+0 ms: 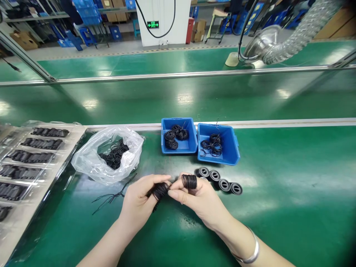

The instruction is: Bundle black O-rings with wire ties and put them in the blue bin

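My left hand (139, 200) pinches a bunch of thin black rubber O-rings (160, 191) between its fingers. My right hand (197, 200) has a second stack of black O-rings (189, 181) looped around a raised finger, and its other fingertips reach toward the left-hand bunch. Just beyond the right hand lies a row of several round black rubber parts (214, 175) with slotted centres. Two blue plastic bins (179, 144) (218, 157) hold loose black O-rings, and a clear plastic bag (91, 167) holds more. Thin black strands (111, 197) lie left of my left hand.
A plastic tray (16, 196) of black moulded parts lies at the left, beyond the green bench's edge strip. A metal rail and a second green bench run behind. Farther back are blue crates, cardboard boxes, a white pillar and a silver duct.
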`<state>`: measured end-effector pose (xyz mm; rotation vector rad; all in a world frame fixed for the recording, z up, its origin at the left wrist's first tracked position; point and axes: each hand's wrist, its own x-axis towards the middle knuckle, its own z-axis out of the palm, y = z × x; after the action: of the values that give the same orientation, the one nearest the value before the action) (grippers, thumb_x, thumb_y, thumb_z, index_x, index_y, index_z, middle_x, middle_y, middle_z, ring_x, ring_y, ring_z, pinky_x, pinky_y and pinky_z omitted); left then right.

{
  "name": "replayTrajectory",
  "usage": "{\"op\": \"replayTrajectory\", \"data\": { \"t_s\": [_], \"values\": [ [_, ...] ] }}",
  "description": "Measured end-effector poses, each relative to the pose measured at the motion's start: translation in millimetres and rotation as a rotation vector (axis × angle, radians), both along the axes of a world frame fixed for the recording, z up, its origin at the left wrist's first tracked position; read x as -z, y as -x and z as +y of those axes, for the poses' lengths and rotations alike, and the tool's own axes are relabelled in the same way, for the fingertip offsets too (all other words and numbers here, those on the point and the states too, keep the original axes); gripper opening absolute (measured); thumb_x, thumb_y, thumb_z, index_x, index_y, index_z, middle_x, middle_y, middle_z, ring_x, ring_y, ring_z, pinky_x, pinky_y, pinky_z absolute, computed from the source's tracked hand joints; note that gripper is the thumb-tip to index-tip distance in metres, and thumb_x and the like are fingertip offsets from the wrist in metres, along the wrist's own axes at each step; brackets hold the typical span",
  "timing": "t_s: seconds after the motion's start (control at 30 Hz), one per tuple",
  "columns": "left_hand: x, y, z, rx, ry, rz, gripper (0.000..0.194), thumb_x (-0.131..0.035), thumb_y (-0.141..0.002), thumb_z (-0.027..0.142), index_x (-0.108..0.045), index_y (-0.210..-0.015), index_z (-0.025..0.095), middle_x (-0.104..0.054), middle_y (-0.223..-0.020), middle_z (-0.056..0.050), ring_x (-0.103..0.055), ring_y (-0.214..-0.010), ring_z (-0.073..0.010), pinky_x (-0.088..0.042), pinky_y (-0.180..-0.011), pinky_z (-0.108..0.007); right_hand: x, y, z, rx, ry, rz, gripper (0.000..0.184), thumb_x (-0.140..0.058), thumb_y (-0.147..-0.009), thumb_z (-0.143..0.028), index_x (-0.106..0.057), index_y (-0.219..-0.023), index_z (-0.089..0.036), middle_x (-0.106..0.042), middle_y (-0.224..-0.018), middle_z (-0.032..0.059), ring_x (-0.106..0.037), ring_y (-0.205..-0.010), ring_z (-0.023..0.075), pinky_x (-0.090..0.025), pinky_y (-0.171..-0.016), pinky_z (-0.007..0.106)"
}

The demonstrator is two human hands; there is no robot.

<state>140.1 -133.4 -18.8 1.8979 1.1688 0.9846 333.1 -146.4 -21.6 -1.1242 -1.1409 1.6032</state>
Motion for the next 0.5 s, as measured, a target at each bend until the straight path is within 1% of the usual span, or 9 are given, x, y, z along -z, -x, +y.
{"op": "replayTrajectory", "data": {
  "t_s": [0.1,0.2,0.27,0.37,0.5],
  "values": [
    [1.0,1.0,0.5,0.018,-0.094,0.034,0.03,-0.062,-0.087,0.006,-0.076,-0.107,0.024,-0.08,-0.095,-0.003,-0.075,-0.086,-0.0161,-0.058,-0.081,-0.023,-0.6,0.8,0.1,-0.005,0.074,0.108,0.018,-0.081,-0.077,-0.037,-0.076,-0.072,-0.02,-0.053,-0.064,-0.0024,-0.044,-0.063,0.0138,-0.034,-0.062,0.03],
    [1.1,1.9,1.1,0.041,-0.205,0.072,0.035,-0.06,-0.086,0.002,-0.076,-0.11,0.023,-0.08,-0.097,-0.004,-0.075,-0.089,-0.0161,-0.057,-0.082,-0.022,-1.7,0.9,0.3,-0.013,0.113,0.165,0.02,-0.082,-0.077,-0.036,-0.074,-0.069,-0.019,-0.054,-0.064,-0.0025,-0.044,-0.062,0.0131,-0.032,-0.06,0.029],
    [0.9,1.9,1.4,0.058,-0.244,0.08,0.039,-0.058,-0.086,-0.001,-0.075,-0.112,0.022,-0.08,-0.099,-0.005,-0.074,-0.09,-0.0158,-0.057,-0.083,-0.021,-2.4,0.2,0.2,-0.021,0.138,0.211,0.022,-0.082,-0.078,-0.035,-0.072,-0.068,-0.018,-0.054,-0.062,-0.0029,-0.044,-0.062,0.0127,-0.031,-0.061,0.029],
    [0.7,1.4,1.6,0.094,-0.246,0.053,0.044,-0.055,-0.086,-0.004,-0.073,-0.116,0.022,-0.078,-0.098,-0.005,-0.074,-0.088,-0.0143,-0.056,-0.08,-0.02,-2.4,-1.5,-0.7,-0.051,0.204,0.321,0.023,-0.081,-0.08,-0.033,-0.068,-0.068,-0.017,-0.053,-0.058,-0.0039,-0.043,-0.06,0.0118,-0.031,-0.063,0.028],
    [0.5,-0.2,0.4,0.113,-0.204,-0.038,0.045,-0.056,-0.087,-0.005,-0.072,-0.118,0.024,-0.077,-0.091,-0.002,-0.072,-0.083,-0.0124,-0.056,-0.078,-0.019,0.1,-1.1,-3.5,-0.088,0.321,0.477,0.02,-0.082,-0.08,-0.027,-0.067,-0.073,-0.015,-0.052,-0.062,-0.0042,-0.044,-0.055,0.0081,-0.032,-0.059,0.025]
  ]
}}
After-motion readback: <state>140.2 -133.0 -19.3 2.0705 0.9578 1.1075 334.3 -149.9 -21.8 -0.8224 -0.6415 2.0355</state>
